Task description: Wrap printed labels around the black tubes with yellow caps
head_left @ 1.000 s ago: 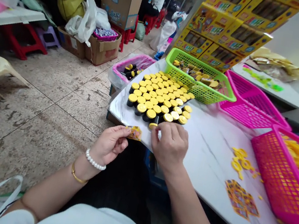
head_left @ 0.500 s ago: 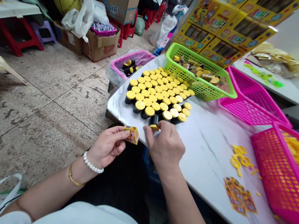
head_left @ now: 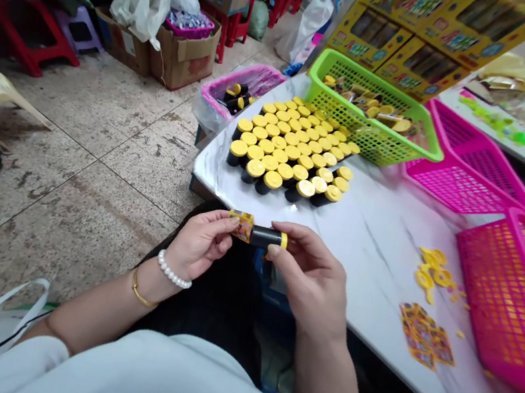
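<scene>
In my left hand (head_left: 201, 240) a small yellow printed sleeve (head_left: 243, 227) is pinched between thumb and fingers. My right hand (head_left: 316, 277) grips a short black tube with a yellow cap (head_left: 264, 237) by its capped end. The tube lies level, its black end against the sleeve's right-hand edge; whether it is inside, I cannot tell. Both are held just off the table's front edge, over my lap. Behind them, many upright black tubes with yellow caps (head_left: 279, 157) stand packed together on the white marbled table (head_left: 376, 244).
A green basket (head_left: 369, 137) of mixed pieces stands behind the tubes. Two pink baskets are on the right, the nearer one (head_left: 488, 297) full of yellow parts. Yellow ring pieces (head_left: 434, 275) and a pile of printed sleeves (head_left: 425, 337) lie beside it. A lined pink bin (head_left: 215, 90) is at the left.
My right hand has lifted the capped tube from the near edge of the group and turned it sideways, bringing it to the sleeve in my left hand. The view has tilted slightly.
</scene>
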`<state>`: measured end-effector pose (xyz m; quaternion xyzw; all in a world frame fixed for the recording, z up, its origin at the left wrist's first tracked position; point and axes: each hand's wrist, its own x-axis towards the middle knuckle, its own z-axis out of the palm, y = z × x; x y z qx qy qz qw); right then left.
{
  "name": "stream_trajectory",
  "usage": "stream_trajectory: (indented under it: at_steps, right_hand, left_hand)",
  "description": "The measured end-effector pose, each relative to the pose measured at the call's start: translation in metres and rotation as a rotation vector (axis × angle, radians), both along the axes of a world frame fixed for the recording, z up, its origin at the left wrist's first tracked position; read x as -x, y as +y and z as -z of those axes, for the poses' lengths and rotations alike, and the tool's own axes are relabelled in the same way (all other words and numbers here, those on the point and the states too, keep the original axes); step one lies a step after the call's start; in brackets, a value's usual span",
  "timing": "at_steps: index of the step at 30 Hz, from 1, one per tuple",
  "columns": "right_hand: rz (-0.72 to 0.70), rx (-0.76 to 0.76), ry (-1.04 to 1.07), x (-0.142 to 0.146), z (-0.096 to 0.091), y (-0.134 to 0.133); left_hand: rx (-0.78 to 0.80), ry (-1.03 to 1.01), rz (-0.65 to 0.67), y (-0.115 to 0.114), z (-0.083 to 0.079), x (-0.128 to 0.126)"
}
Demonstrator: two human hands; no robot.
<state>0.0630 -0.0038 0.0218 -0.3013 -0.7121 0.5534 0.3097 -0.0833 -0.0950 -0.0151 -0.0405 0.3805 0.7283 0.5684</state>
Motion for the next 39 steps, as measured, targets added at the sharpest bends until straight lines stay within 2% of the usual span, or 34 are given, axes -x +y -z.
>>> stream_trajectory:
  at_steps: [7,13,19,23,28,31,36,37,39]
  right_hand:
    - [0.068,-0.031,-0.018,0.000,0.004,0.006]
    - [0.039,0.054,-0.003,0.003,0.007,0.003]
    - [0.095,-0.118,-0.074,0.001,0.005,-0.001]
    - [0.039,-0.207,-0.117,0.002,0.006,-0.003]
    - [0.114,-0.365,-0.069,0.008,0.014,-0.006]
    - [0.022,-0.328,-0.025,0.006,0.017,-0.004]
    - [-0.122,-0.255,-0.013,-0.008,0.016,-0.001]
    - [-0.131,-0.236,0.006,-0.010,0.016,-0.001]
    - [-0.157,-0.206,0.023,-0.012,0.017,-0.002]
  left_hand:
    - [-0.040,-0.042,0.033,-0.002,0.001,-0.003]
    - [-0.062,-0.127,0.056,-0.002,-0.004,-0.005]
    - [-0.027,-0.159,0.061,-0.001,-0.001,-0.006]
    - [-0.050,-0.079,0.058,0.000,0.000,-0.006]
    - [-0.014,0.053,0.022,-0.004,0.004,-0.005]
    - [0.027,0.162,0.030,-0.010,0.007,-0.005]
    - [0.040,0.406,-0.095,-0.023,0.007,-0.001]
    - [0.009,0.439,-0.065,-0.025,0.007,0.001]
    - [-0.083,0.449,0.098,-0.027,0.006,0.004]
